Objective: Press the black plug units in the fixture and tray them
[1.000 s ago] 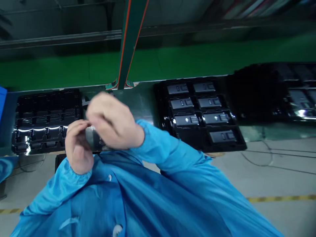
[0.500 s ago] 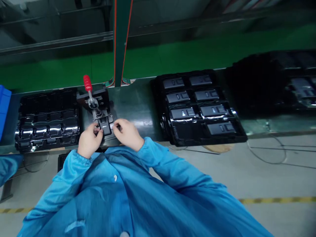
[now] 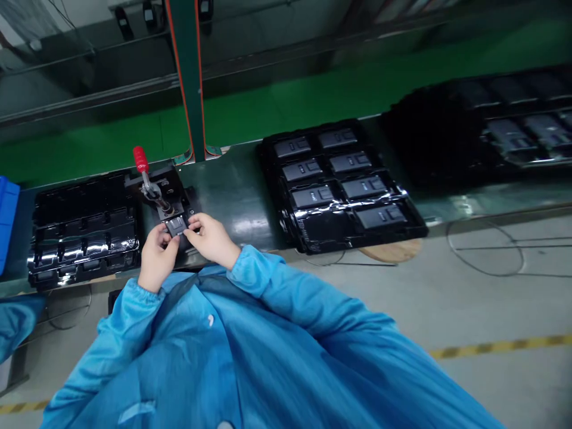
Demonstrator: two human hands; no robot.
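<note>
A small black rectangular case [image 3: 176, 226] with pale lettering lies at the front of a toggle-clamp fixture [image 3: 164, 205] with a red handle [image 3: 140, 159]. My left hand [image 3: 156, 253] grips the case at its left side, thumb near the front edge and fingers curled. At its right front corner, my right hand [image 3: 211, 237] pinches the case between thumb and forefinger. The fingers hide parts of the case's edges. Above and behind it stands the clamp's plunger.
Left of the fixture lies a stack of black moulded trays [image 3: 84, 229]. To the right, a black tray [image 3: 304, 229] carries several dark cases [image 3: 382, 215]. More loaded trays [image 3: 513, 134] stand farther right. A blue bin [image 3: 6, 220] is at the left edge, and a green post [image 3: 186, 83] rises behind the bench.
My right hand has moved in from beside the case to its front corner. The case's visible face now looks shorter. The whole view has shifted and turned slightly.
</note>
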